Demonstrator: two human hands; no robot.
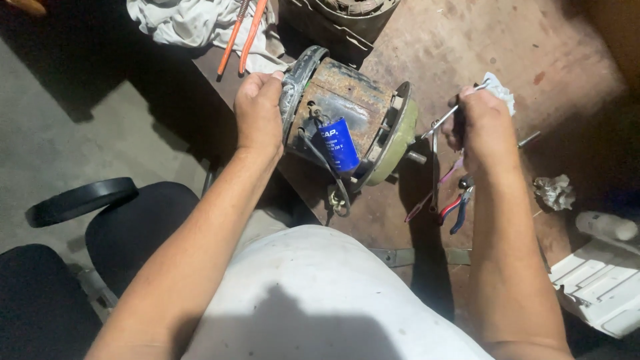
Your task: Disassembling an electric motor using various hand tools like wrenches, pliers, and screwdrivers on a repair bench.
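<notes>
A rusty electric motor (347,110) lies on its side at the near edge of a brown workbench (467,47), with a blue cylindrical capacitor (340,145) and black wires on its near side. My left hand (259,110) grips the motor's dark left end cover. My right hand (483,127), to the right of the motor's green end and shaft, is closed on a thin metal rod-like tool (453,113) and a scrap of white cloth (501,90).
Pliers with red and blue handles (457,207) and other small tools lie on the bench below my right hand. Orange-handled pliers (241,33) rest on a white rag (180,23) at the back left. A crumpled paper (555,192), a white plastic part (600,280) and a black chair (100,220) are nearby.
</notes>
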